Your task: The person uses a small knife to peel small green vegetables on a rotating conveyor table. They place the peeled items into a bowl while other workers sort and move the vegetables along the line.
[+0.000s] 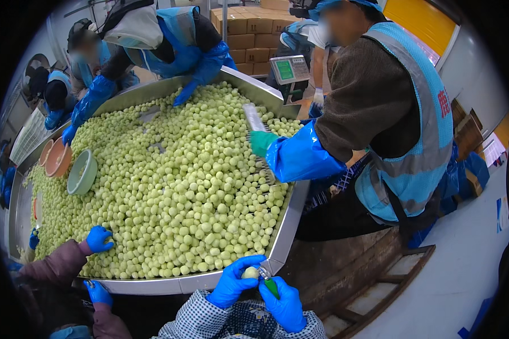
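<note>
My left hand (230, 284), in a blue glove, grips one pale green-white ball (250, 273), likely a peeled fruit or vegetable. My right hand (286, 307), gloved the same way, holds a small hand tool (272, 287) by its green handle. The tool's metal head points up and left, right beside the ball; whether they touch is unclear. Both hands are at the near rim of a stainless steel sorting table (197, 283), by its right corner. Beyond them spreads a broad heap of similar pale green balls (186, 178).
Green (81, 173) and orange (58, 157) plastic bowls sit in the heap. At right, a co-worker's green-gloved hand (263, 143) holds a metal rake-like tool (255, 118). Another co-worker's blue-gloved hand (98, 240) reaches in from the left. A scale (290, 69) stands behind.
</note>
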### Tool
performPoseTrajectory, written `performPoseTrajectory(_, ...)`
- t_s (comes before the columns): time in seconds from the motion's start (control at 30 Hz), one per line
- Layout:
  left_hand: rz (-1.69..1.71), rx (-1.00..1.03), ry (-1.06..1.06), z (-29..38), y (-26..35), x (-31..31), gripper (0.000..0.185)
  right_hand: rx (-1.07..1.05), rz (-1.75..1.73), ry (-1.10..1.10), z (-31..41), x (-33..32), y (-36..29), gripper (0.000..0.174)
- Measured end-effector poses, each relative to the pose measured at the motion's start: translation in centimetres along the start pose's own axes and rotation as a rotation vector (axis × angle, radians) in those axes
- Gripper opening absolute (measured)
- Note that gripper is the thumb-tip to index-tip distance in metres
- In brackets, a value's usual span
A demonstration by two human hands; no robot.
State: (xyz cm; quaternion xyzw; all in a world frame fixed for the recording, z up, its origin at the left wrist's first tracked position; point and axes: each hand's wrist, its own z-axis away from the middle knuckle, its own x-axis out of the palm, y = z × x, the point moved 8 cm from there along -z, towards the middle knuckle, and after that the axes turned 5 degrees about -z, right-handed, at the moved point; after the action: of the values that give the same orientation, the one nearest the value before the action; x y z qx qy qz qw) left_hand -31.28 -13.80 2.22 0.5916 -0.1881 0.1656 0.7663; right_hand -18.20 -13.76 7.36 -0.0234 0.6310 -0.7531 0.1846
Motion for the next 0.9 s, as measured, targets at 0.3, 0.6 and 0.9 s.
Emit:
performPoseTrajectory(0.3,-0.04,-0.009,-0.079,0.8,1.1,2.2,0.064,-0.1,0.116,0.067,0.9,0.1,0.1,0.016)
performPoseTrajectory(0.6,-0.199,0.102,-0.09,1.4,2.6,3.0,0.06,-0.172,0.19,0.032,1.0,0.6,0.0,0.02)
performPoseTrajectory(0.9,-0.29,0.031,-0.17,1.3,1.5,3.8,0.054,-0.072,0.091,0.074,2.0,0.1,1.6,0.016)
